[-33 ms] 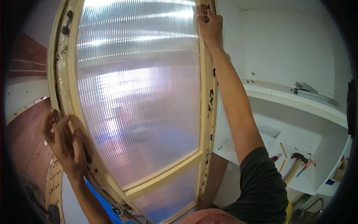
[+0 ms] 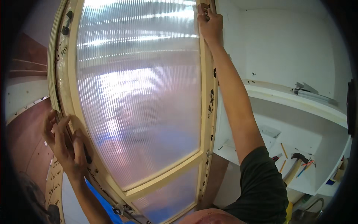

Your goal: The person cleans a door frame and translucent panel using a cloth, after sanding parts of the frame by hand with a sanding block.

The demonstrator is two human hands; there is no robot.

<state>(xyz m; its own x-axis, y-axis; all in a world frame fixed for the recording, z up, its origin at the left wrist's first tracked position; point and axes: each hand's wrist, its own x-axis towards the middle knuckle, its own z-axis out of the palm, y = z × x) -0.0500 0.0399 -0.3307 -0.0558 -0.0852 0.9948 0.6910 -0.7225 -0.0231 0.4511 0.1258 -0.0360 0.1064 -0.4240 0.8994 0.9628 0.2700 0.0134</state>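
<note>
Left hand [image 2: 65, 143] wrapped around lower left edge of wooden frame [image 2: 204, 112], fingers curled over rim. Right hand [image 2: 210, 24] stretched up high, gripping frame's upper right edge. Ribbed translucent panel [image 2: 138, 93] between both hands. Hammer [image 2: 294, 166] and pencils [image 2: 284, 150] on white shelf [image 2: 298, 100], well below right hand

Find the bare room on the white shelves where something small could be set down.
The lower white shelf is bare between the forearm and the pencils; it is crowded around the hammer. The upper ledge is bare left of the metal strips.
</note>
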